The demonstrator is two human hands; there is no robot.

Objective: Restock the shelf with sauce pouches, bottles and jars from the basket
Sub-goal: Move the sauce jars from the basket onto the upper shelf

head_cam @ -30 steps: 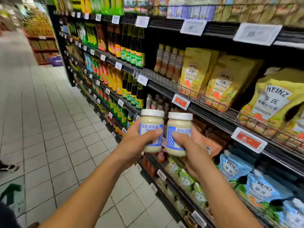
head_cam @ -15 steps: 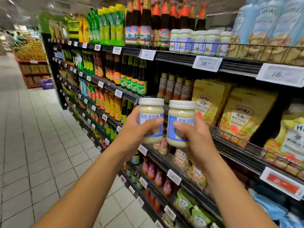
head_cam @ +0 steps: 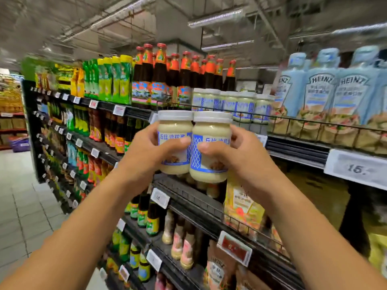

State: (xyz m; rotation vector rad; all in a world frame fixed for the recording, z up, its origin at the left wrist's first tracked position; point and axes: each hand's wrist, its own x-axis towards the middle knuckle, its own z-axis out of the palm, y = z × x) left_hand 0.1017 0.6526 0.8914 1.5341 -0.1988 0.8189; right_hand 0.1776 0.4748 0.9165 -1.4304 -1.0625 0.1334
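Jar (head_cam: 174, 130) in left hand (head_cam: 146, 156) touches jar (head_cam: 212, 131) in right hand (head_cam: 240, 158).

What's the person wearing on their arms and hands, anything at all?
Nothing visible. The left hand and right hand have no gloves or rings, and the forearms show no sleeves, watch or bands up to the picture's edge.

You have one view, from the wide-angle camera on your head. It faces forward and tilts up at the top shelf (head_cam: 136, 111) and ceiling (head_cam: 104, 21). It sits close: your left hand (head_cam: 144, 155) and right hand (head_cam: 245, 160) hold the left jar (head_cam: 174, 130) and right jar (head_cam: 211, 130) at mid-frame.
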